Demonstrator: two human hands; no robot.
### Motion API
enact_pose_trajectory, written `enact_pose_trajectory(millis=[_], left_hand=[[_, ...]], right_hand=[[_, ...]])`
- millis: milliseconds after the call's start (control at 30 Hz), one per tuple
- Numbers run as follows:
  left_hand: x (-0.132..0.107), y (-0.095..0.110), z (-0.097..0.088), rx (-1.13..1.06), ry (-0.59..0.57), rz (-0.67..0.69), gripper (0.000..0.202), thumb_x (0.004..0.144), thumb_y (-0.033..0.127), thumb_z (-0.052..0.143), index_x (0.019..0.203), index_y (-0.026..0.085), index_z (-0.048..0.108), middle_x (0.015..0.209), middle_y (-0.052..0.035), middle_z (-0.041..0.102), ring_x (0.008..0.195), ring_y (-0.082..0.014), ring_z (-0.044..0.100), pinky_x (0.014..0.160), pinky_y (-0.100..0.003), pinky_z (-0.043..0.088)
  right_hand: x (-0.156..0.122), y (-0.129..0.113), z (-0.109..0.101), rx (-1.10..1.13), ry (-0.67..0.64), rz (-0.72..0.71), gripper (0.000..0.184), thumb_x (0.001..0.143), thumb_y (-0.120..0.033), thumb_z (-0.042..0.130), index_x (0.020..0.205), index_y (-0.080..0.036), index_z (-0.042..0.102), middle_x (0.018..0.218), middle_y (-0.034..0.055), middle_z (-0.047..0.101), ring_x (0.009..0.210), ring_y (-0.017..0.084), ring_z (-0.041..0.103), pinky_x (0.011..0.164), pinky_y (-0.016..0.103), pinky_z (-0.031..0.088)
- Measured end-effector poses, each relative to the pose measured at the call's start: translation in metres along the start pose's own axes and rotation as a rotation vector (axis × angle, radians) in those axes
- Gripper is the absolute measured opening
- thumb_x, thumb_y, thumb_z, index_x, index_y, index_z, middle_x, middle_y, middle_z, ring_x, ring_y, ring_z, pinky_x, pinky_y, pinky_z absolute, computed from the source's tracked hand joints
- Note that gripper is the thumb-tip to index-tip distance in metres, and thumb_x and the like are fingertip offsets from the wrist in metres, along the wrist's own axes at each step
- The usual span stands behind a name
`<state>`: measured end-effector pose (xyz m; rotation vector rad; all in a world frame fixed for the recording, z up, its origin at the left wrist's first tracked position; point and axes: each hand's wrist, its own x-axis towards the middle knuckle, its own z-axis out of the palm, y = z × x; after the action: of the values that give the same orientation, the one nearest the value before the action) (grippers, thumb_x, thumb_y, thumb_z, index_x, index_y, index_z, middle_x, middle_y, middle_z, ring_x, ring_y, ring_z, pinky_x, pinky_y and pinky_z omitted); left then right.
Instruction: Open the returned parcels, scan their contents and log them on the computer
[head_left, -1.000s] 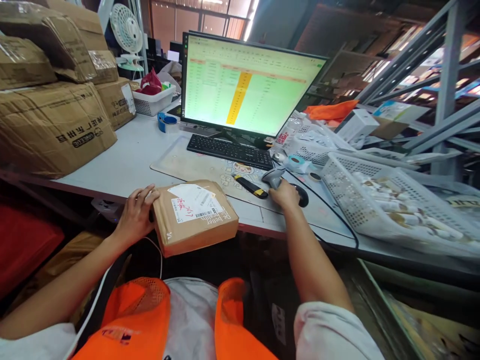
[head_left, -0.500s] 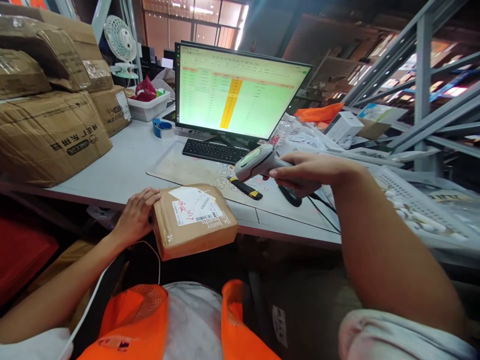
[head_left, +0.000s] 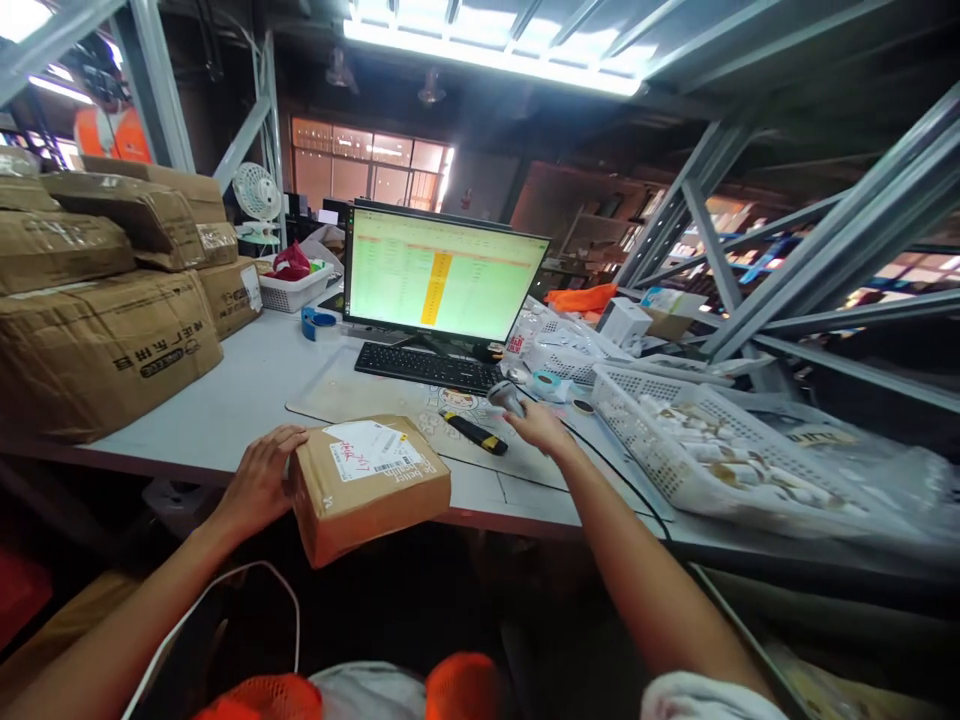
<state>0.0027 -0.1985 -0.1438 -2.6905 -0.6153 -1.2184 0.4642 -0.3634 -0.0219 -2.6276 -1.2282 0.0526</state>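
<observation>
A brown cardboard box [head_left: 371, 512] with a white shipping label and red handwriting lies at the desk's front edge, jutting partly over it. My left hand [head_left: 259, 478] grips its left side, fingers at the top left corner. To the right, my right hand [head_left: 541, 428] is closed round a grey barcode scanner [head_left: 506, 397], low over the desk mat. The scanner's head points left toward the keyboard [head_left: 427, 368]. Between box and scanner, a black and yellow utility knife [head_left: 474, 433] lies on the mat [head_left: 330, 395]. A dark cable runs from near the scanner toward the front edge.
Behind the mat stands a monitor [head_left: 442, 270] showing a spreadsheet. Large cartons [head_left: 112, 345] are stacked at left, near a blue tape dispenser [head_left: 318, 322] and a white basket [head_left: 292, 288]. On the right is a perforated white basket [head_left: 637, 440] of small items. Metal shelving posts frame the desk.
My right hand has carried the scanner away from me and lowered it toward the mat near the keyboard. The view has tilted upward. My left hand stays on the box.
</observation>
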Motion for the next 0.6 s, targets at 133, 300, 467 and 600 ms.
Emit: enact_pose_trajectory(millis=[133, 300, 467, 600], left_hand=[[0.006, -0.016, 0.011, -0.075, 0.020, -0.024, 0.073, 0.084, 0.023, 0.072, 0.148, 0.022, 0.036, 0.147, -0.0175, 0.052, 0.137, -0.0352, 0.051, 0.113, -0.052, 0.046], [0.017, -0.030, 0.025, -0.126, 0.069, -0.038, 0.078, 0.081, 0.024, 0.074, 0.149, 0.021, 0.036, 0.147, -0.0182, 0.050, 0.136, -0.0363, 0.053, 0.114, -0.055, 0.045], [0.021, -0.037, 0.038, -0.148, 0.107, -0.028, 0.081, 0.081, 0.030, 0.077, 0.151, 0.021, 0.036, 0.146, -0.0191, 0.052, 0.134, -0.0382, 0.054, 0.112, -0.058, 0.047], [0.020, -0.043, 0.041, -0.158, 0.115, -0.024, 0.084, 0.080, 0.032, 0.079, 0.152, 0.020, 0.036, 0.146, -0.0201, 0.051, 0.135, -0.0399, 0.054, 0.112, -0.060, 0.047]], right_hand=[[0.006, 0.017, 0.044, -0.126, 0.049, 0.133, 0.046, 0.099, -0.038, 0.052, 0.136, -0.010, 0.055, 0.126, 0.0233, 0.069, 0.118, 0.036, 0.067, 0.093, 0.040, 0.051], [0.001, -0.003, 0.071, -0.103, 0.048, 0.095, 0.053, 0.098, -0.039, 0.054, 0.142, -0.010, 0.049, 0.126, 0.0229, 0.069, 0.119, 0.036, 0.067, 0.095, 0.043, 0.051], [-0.004, -0.051, 0.085, -0.038, 0.033, 0.034, 0.064, 0.097, -0.042, 0.056, 0.152, -0.012, 0.040, 0.131, 0.0216, 0.067, 0.122, 0.035, 0.065, 0.098, 0.043, 0.050], [0.000, -0.074, 0.092, -0.011, 0.025, 0.000, 0.070, 0.099, -0.040, 0.054, 0.159, -0.011, 0.031, 0.135, 0.0220, 0.065, 0.125, 0.035, 0.063, 0.101, 0.042, 0.049]])
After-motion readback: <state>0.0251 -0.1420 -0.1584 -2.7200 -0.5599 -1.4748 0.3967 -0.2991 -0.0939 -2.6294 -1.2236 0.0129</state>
